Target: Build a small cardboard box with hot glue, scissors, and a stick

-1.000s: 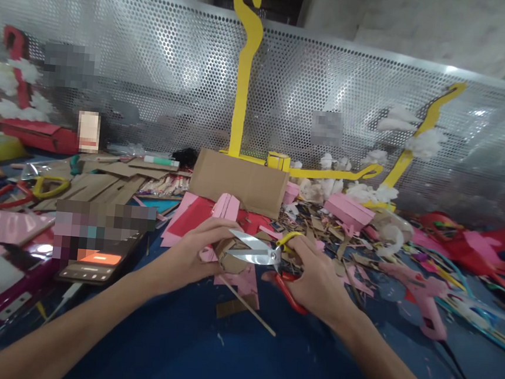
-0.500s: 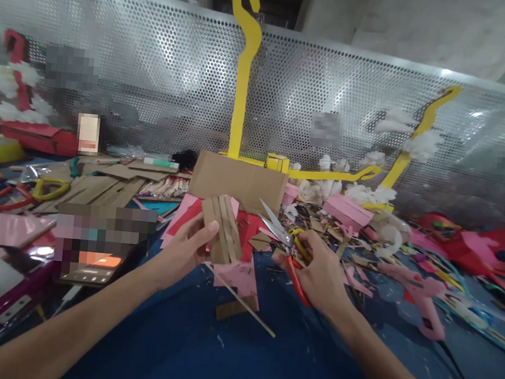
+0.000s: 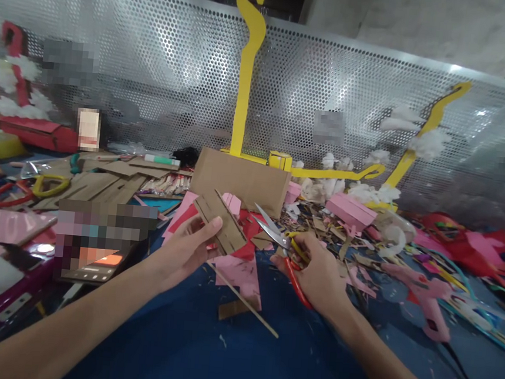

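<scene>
"So, what does the left hand [image 3: 184,252] hold?"

"A folded cardboard piece [image 3: 219,222], tilted, pinched between the thumb on top and fingers underneath. It is in the middle, above the blue worktop [image 3: 202,356], with red paper [image 3: 247,249] and pink paper [image 3: 239,275] beneath."

"And the right hand [image 3: 321,273]?"

"Its fingers are wrapped round the yellow and red handles of the scissors [image 3: 282,240]. The blades are parted and point far-left, just right of the cardboard piece but apart from it."

"Anything on the near side?"

"A thin stick [image 3: 256,313] slants to the near right, across a small cardboard strip [image 3: 231,310]."

"What about farther out?"

"A brown panel [image 3: 241,179] leans on the far side, with a tall yellow hook shape [image 3: 241,100] rising behind it. A pink glue gun [image 3: 429,296] lies to the right."
</scene>
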Action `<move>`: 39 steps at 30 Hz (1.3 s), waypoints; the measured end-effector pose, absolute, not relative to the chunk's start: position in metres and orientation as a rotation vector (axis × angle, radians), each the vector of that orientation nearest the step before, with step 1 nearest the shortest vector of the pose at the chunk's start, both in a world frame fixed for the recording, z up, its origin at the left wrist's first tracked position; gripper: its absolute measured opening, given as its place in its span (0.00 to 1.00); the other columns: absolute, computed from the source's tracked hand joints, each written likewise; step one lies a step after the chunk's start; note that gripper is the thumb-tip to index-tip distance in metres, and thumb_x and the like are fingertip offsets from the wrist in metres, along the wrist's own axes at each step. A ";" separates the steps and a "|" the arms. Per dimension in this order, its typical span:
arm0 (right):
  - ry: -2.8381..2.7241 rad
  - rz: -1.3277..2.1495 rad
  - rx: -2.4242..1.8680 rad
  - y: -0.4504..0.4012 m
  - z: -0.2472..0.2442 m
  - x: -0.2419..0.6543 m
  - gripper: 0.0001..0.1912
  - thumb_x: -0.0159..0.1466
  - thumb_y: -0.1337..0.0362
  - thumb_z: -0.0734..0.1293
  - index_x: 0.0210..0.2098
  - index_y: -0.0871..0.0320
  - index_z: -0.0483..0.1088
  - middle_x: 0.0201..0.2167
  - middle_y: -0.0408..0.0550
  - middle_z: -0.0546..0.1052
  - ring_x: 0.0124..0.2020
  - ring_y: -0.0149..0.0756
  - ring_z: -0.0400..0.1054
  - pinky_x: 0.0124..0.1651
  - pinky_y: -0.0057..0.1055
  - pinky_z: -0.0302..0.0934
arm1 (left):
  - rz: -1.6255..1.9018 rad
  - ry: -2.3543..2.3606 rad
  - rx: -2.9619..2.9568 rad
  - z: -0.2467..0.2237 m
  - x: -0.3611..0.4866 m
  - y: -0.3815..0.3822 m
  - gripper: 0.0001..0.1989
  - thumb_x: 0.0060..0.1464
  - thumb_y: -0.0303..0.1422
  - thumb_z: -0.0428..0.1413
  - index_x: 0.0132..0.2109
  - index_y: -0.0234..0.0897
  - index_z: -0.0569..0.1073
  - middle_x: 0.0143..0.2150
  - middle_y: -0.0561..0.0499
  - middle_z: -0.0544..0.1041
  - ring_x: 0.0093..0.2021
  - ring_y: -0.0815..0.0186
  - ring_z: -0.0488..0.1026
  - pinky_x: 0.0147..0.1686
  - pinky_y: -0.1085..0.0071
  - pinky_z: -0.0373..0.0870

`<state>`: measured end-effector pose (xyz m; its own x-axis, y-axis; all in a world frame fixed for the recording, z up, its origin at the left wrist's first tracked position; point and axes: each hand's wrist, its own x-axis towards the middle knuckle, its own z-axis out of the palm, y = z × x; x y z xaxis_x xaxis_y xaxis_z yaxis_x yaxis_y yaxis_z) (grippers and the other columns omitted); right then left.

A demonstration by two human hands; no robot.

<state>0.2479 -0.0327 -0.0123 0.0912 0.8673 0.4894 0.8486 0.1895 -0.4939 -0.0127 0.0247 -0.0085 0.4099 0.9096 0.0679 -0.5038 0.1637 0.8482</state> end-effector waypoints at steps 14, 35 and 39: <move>-1.714 0.035 -1.651 -0.032 -0.012 0.248 0.17 0.58 0.51 0.73 0.37 0.56 0.69 0.33 0.48 0.77 0.32 0.41 0.71 0.33 0.32 0.62 | 1.090 0.511 0.959 -0.007 -0.014 0.021 0.17 0.55 0.28 0.68 0.51 0.42 0.75 0.54 0.46 0.80 0.57 0.52 0.76 0.53 0.56 0.77; -1.788 -0.066 -1.588 -0.031 -0.018 0.248 0.16 0.57 0.53 0.74 0.38 0.55 0.69 0.34 0.49 0.77 0.32 0.42 0.71 0.34 0.33 0.63 | 1.007 0.582 0.587 0.006 -0.016 0.022 0.09 0.68 0.25 0.52 0.48 0.30 0.77 0.38 0.43 0.83 0.33 0.63 0.82 0.41 0.64 0.84; -1.837 -0.160 -1.505 -0.034 -0.017 0.247 0.16 0.58 0.55 0.74 0.40 0.55 0.69 0.36 0.50 0.77 0.35 0.43 0.72 0.37 0.33 0.65 | 0.980 0.436 0.570 0.005 -0.020 0.024 0.11 0.68 0.28 0.51 0.51 0.31 0.76 0.42 0.41 0.83 0.39 0.59 0.83 0.47 0.58 0.83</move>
<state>0.2467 -0.0339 -0.0174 -0.0345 0.7949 0.6057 0.8878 0.3027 -0.3466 -0.0205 0.0240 0.0049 0.4923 0.8658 -0.0901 -0.6460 0.4327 0.6288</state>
